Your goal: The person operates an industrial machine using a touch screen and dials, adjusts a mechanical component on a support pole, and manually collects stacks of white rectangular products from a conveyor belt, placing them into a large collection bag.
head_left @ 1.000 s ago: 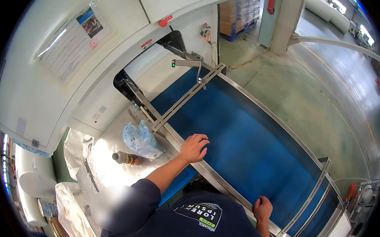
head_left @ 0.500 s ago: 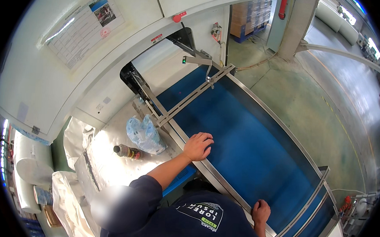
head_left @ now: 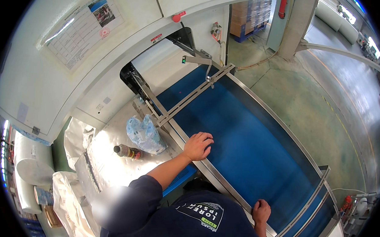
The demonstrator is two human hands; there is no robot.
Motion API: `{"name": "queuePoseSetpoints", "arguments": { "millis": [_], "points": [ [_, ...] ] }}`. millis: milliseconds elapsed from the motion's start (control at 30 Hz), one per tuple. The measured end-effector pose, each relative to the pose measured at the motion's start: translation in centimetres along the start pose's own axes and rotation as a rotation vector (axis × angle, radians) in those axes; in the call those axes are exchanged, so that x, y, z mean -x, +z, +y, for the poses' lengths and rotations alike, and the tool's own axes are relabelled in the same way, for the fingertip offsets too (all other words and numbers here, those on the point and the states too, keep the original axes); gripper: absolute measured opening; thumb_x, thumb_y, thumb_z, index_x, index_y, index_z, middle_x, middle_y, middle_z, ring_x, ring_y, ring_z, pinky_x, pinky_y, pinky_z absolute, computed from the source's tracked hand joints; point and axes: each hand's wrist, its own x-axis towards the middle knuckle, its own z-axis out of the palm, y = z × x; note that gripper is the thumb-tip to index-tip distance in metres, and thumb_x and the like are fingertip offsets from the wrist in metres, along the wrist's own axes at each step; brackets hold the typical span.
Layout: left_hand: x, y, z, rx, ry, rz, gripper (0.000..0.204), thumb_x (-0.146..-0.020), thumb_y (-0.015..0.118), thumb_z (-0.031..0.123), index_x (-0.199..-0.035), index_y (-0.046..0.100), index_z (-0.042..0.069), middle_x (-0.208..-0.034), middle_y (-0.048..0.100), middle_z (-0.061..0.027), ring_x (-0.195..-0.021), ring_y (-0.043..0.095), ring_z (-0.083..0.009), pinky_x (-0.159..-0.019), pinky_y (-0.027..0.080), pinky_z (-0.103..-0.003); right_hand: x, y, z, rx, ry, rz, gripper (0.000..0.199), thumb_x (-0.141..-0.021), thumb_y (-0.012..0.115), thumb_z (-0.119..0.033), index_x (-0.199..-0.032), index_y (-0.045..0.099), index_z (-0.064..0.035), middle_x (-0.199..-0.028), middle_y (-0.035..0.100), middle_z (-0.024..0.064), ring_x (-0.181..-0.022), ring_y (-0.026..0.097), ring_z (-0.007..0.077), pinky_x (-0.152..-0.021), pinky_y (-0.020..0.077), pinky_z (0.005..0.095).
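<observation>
A wide blue conveyor belt (head_left: 239, 146) runs from the machine opening toward the lower right, between metal side rails. My left hand (head_left: 198, 146) lies over the near side rail (head_left: 215, 174), its fingers loosely bent, slightly apart and reaching over the belt's edge. It holds nothing. Farther down that rail rests my right hand (head_left: 261, 211), fingers curled in; whatever is inside them, if anything, is hidden. Just left of my left hand, a bunched clear-blue plastic bag (head_left: 145, 133) and a dark bottle (head_left: 128, 152) lie on a pale metal surface.
A slotted metal crossbar (head_left: 195, 95) with a small sensor (head_left: 196, 60) spans the belt's far end. Another crossbar (head_left: 303, 204) stands at the lower right. The white machine (head_left: 90, 67) fills the upper left. Wrapped boxes (head_left: 250, 15) and large white rolls (head_left: 33, 162) stand beyond.
</observation>
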Motion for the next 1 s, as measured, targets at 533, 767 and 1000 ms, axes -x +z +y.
{"name": "queuePoseSetpoints", "arguments": {
  "millis": [533,767,1000],
  "points": [
    [0.01,-0.04,-0.31,0.014,0.034,0.068,0.02,-0.08,0.067,0.014,-0.1,0.069,0.011,-0.115,0.063,-0.0048,-0.105,0.061,-0.0272,-0.089,0.051,-0.041,-0.14,0.16,0.11,0.008,-0.007,-0.009,0.017,-0.09,0.06,-0.016,-0.092,0.071,-0.0037,-0.092,0.071,0.0186,-0.086,0.068,0.0408,-0.077,0.0535,0.0499],
    [0.08,0.15,-0.32,0.017,0.036,0.085,0.021,-0.08,0.067,0.013,-0.1,0.069,0.011,-0.115,0.063,-0.0046,-0.105,0.061,-0.0271,-0.089,0.051,-0.041,-0.12,0.34,0.4,0.007,-0.019,0.014,0.017,-0.09,0.06,-0.016,-0.091,0.071,-0.0039,-0.091,0.071,0.0184,-0.085,0.068,0.0407,-0.076,0.0536,0.0497],
    [0.16,0.27,-0.44,0.011,0.034,0.071,0.021,-0.08,0.067,0.014,-0.101,0.069,0.011,-0.116,0.063,-0.0052,-0.106,0.061,-0.0274,-0.09,0.05,-0.041,-0.1,0.26,0.14,0.01,-0.02,0.022,0.017,-0.09,0.06,-0.016,-0.092,0.072,-0.0039,-0.091,0.071,0.0183,-0.085,0.068,0.0403,-0.076,0.0537,0.0493]
  ]
}}
